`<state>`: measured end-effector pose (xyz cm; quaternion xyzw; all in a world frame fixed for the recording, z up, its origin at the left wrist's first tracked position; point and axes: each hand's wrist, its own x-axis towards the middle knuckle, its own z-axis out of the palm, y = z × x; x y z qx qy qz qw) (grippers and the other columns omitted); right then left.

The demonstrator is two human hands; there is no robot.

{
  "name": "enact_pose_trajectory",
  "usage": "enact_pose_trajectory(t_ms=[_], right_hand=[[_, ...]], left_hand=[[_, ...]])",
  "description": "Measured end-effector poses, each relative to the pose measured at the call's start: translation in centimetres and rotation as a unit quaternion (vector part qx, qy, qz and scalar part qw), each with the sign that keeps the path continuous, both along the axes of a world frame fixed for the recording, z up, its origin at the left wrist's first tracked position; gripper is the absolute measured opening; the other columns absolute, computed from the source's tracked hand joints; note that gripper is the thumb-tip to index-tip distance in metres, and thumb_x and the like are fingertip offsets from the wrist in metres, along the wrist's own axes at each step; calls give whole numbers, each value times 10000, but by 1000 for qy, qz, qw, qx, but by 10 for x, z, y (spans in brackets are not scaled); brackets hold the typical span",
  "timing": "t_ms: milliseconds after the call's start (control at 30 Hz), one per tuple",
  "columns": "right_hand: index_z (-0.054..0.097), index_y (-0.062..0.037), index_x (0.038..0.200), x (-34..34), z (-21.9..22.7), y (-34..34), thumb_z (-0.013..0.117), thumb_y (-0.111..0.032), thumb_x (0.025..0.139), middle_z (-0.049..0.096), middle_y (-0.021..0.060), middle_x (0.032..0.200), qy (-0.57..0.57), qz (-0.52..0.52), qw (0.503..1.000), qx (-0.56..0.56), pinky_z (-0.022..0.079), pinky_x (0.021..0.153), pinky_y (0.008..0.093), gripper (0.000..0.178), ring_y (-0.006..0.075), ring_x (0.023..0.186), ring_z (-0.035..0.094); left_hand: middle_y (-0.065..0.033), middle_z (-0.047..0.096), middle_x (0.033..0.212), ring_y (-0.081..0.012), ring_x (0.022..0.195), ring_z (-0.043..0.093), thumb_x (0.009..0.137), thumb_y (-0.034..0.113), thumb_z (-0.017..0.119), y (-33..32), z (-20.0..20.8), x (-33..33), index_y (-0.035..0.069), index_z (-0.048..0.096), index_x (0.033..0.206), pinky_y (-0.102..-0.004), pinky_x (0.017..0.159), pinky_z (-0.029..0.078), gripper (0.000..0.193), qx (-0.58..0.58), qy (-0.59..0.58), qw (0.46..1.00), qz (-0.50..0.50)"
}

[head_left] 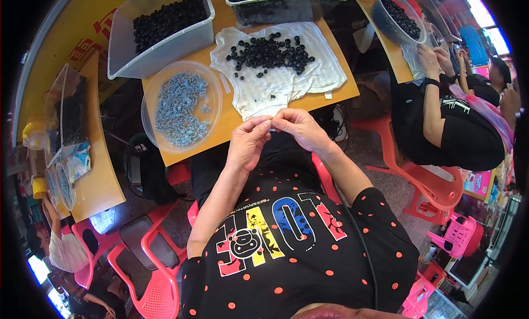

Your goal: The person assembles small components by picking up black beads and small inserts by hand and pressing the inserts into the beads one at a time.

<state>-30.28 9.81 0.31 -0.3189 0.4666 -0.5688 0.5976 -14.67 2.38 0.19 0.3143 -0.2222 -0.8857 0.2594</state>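
My left hand [249,142] and my right hand [303,131] meet at the table's near edge, fingertips pinched together. Whatever lies between them is too small or too hidden to name. Just beyond my fingers a white cloth [317,41], with the look of a shirt, is spread over the table. On it lies a loose heap of small round black parts [264,53], several of them strayed toward me. Left of the cloth stands a round clear tub [214,107] holding many small blue-grey pieces [182,107] that look like coils.
Two clear bins, one at the far left [160,63] and one at the far middle [270,13], hold more black parts. To the right a co-worker [446,109] sits at another table by a tub [399,16]. Red chairs [430,181] stand around; another table [102,181] is at left.
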Motion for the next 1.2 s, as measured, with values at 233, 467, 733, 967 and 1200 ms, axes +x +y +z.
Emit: enact_pose_trajectory(t_ms=[233, 467, 733, 967, 1200], right_hand=[[646, -1, 867, -17, 18, -5, 659, -149, 858, 590, -1, 758, 240, -39, 970, 5, 445, 657, 233, 149, 74, 698, 537], [656, -10, 858, -31, 22, -31, 709, -107, 775, 623, 89, 805, 510, -126, 848, -68, 482, 617, 295, 138, 182, 677, 598], [669, -51, 856, -9, 25, -37, 732, -65, 725, 628, 66, 817, 586, -113, 767, -236, 471, 685, 315, 145, 209, 756, 617], [661, -61, 858, 1, 29, -34, 738, -62, 685, 612, 37, 807, 620, -87, 725, -288, 450, 734, 321, 189, 201, 778, 602], [633, -74, 845, 8, 23, -36, 706, -81, 715, 599, 30, 792, 664, -82, 681, -298, 432, 741, 333, 149, 197, 763, 592]], left_hand=[[-55, 644, 917, -97, 737, 582, 857, 23, 639, -12, -5, 8, -1, 621, 1115, -208, 655, 493, 260, -32, -2, 999, -20], [-69, 638, 969, -95, 733, 583, 868, 46, 633, -21, -10, 13, 2, 615, 1086, -213, 691, 506, 223, -15, -42, 998, 45], [-62, 649, 905, -97, 707, 581, 865, 66, 646, -20, -1, 9, -1, 642, 1006, -219, 661, 498, 156, -46, -43, 997, 40], [-45, 651, 828, -98, 676, 581, 853, 59, 661, -19, 0, 10, -11, 654, 970, -219, 621, 483, 136, -43, -41, 998, 30], [-31, 649, 811, -96, 678, 579, 838, 47, 676, -17, -9, 13, -5, 669, 964, -223, 641, 482, 136, -57, -28, 996, 59]])
